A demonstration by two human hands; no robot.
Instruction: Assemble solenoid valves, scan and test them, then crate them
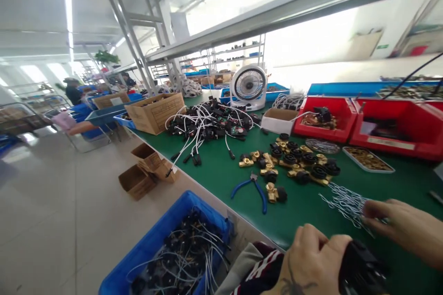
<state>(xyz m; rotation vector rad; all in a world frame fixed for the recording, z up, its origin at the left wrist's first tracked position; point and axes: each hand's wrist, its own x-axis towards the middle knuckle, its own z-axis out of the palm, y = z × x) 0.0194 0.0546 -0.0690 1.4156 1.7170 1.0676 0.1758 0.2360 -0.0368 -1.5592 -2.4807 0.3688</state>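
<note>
My left hand point(311, 258) is at the bottom of the view, fingers wrapped round a black plastic part point(362, 269). My right hand point(404, 228) reaches in from the right, fingertips pinched at the edge of a pile of thin wire clips point(346, 202) on the green bench point(221, 172). Whether a clip is between the fingers is not clear. Beyond the clips lie several brass valve fittings with black caps point(294, 161) and blue-handled pliers point(252, 189).
A heap of black wired parts point(211, 124), a cardboard box point(155, 111), a small white fan point(248, 86), red bins point(363, 122) and a metal tray point(367, 159) stand farther back. A blue crate of wired parts point(180, 249) and cardboard boxes point(145, 170) sit on the floor. People work at far left.
</note>
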